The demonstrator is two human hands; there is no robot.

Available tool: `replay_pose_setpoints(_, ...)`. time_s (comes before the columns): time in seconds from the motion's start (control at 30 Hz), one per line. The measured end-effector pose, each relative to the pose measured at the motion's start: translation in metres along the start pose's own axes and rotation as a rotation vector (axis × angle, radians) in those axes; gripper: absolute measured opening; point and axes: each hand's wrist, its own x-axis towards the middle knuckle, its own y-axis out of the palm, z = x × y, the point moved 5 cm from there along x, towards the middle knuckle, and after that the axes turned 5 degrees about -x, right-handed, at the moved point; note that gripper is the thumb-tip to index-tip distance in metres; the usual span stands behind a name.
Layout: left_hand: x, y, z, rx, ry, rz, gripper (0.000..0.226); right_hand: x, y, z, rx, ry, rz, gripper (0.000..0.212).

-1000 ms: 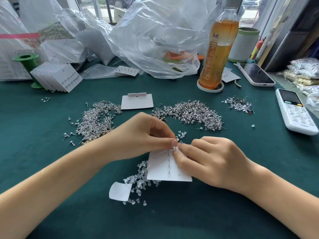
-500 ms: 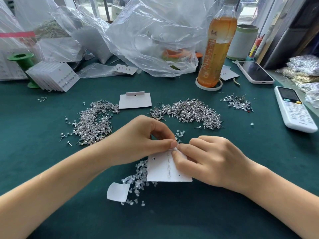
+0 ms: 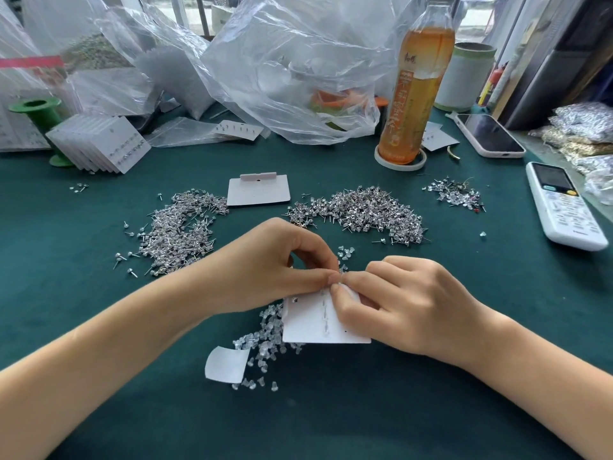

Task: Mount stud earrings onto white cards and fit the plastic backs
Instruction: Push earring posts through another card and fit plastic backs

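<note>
A white card (image 3: 311,323) is held face down above the green table, with a row of stud posts and clear backs down its middle. My left hand (image 3: 275,267) pinches the card's top edge between thumb and forefinger. My right hand (image 3: 401,300) pinches at the same spot; whatever small part sits between the fingertips is hidden. Clear plastic backs (image 3: 265,340) lie in a loose pile under the card's left side. Two heaps of silver stud earrings lie beyond, one left (image 3: 179,230) and one right (image 3: 365,210). A blank card (image 3: 258,190) lies between them.
A stack of filled cards (image 3: 99,144) leans at the back left by a green spool (image 3: 36,111). Plastic bags (image 3: 292,68), a tea bottle (image 3: 414,94), a phone (image 3: 487,134) and a remote (image 3: 560,207) stand behind and right. A white paper scrap (image 3: 225,363) lies near the backs.
Both hands stay pinched at the card's top edge. The fingertips have shifted only slightly; the card has stayed in place.
</note>
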Motion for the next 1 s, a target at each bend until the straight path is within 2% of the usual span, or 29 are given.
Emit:
replay_pose_setpoints(0.23,0.003,-0.002,0.001,-0.102,-0.067,0.088,0.002,0.001,-0.002,0.003,-0.03,-0.023,-0.045,0.018)
replay_pose_setpoints(0.3,0.003,-0.002,0.002,-0.123,-0.08,0.079,0.003,0.001,-0.002,0.002,-0.037,-0.016,-0.06,0.017)
replay_pose_setpoints(0.37,0.003,-0.006,0.002,-0.18,-0.062,0.008,0.013,0.002,-0.002,-0.003,0.002,0.038,-0.074,0.015)
replay_pose_setpoints(0.4,0.003,-0.012,0.002,-0.22,-0.052,-0.057,0.02,0.002,-0.001,-0.008,0.07,0.103,-0.084,0.016)
replay_pose_setpoints(0.47,0.002,-0.024,0.003,-0.279,-0.042,-0.192,0.031,0.0,0.0,-0.023,0.298,0.358,-0.117,0.011)
replay_pose_setpoints(0.53,0.002,-0.027,0.001,-0.322,-0.024,-0.227,0.032,-0.008,0.003,-0.038,0.548,0.714,-0.134,0.005)
replay_pose_setpoints(0.6,0.004,-0.022,0.001,-0.353,-0.004,-0.22,0.031,-0.015,0.01,-0.044,0.819,0.976,-0.125,0.014)
replay_pose_setpoints(0.73,0.007,-0.021,0.008,-0.404,0.002,-0.337,0.018,-0.013,0.021,-0.042,1.223,1.141,-0.062,0.018)
replay_pose_setpoints(0.8,0.007,-0.024,0.012,-0.432,-0.013,-0.375,0.018,-0.015,0.026,-0.042,1.327,1.21,-0.03,0.022)
replay_pose_setpoints(0.87,0.007,-0.025,0.015,-0.378,-0.026,-0.408,0.018,-0.019,0.03,-0.043,1.363,1.288,-0.002,0.014)
replay_pose_setpoints(0.93,0.004,-0.027,0.015,-0.152,-0.002,-0.468,0.025,-0.022,0.032,-0.044,1.395,1.361,0.014,0.01)
replay_pose_setpoints(1.0,0.002,-0.023,0.007,0.144,0.071,-0.466,0.057,-0.023,0.034,-0.043,1.435,1.409,0.021,0.009)
